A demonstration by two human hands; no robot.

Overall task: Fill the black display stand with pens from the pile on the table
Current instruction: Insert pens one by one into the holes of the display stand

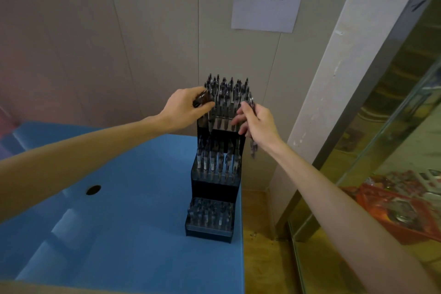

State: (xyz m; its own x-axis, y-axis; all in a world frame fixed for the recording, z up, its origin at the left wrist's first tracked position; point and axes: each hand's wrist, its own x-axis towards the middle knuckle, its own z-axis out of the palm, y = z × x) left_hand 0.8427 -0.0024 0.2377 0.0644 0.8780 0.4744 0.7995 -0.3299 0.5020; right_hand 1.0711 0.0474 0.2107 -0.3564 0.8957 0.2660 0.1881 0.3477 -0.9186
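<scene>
From my remote seat I see the black display stand [216,188] standing upright near the far right edge of the blue table [133,222], its back close to the pale panelled wall [143,31]. It has three stepped tiers, and each of them carries pens set upright in its slots; the top tier's pens [226,93] bunch together with their caps reaching above both hands. My left hand [185,108] is up at the top tier's left side, fingers curled around a dark pen [201,99] that lies slanted across the fingertips, touching the standing pens there. My right hand [256,122] is at the top tier's right side, fingers curled and gripping a bundle of pens [252,126]: their upper ends stick out above the thumb and their lower ends hang below the palm, just beside the stand's right wall. I cannot tell how many pens that bundle holds. A round dark hole [93,190] sits in the tabletop well to the left of the stand. On the wall above hangs a white paper sign [268,1] with three printed characters. To the right stands a glass showcase [381,150] with an orange tray [391,212] inside.
</scene>
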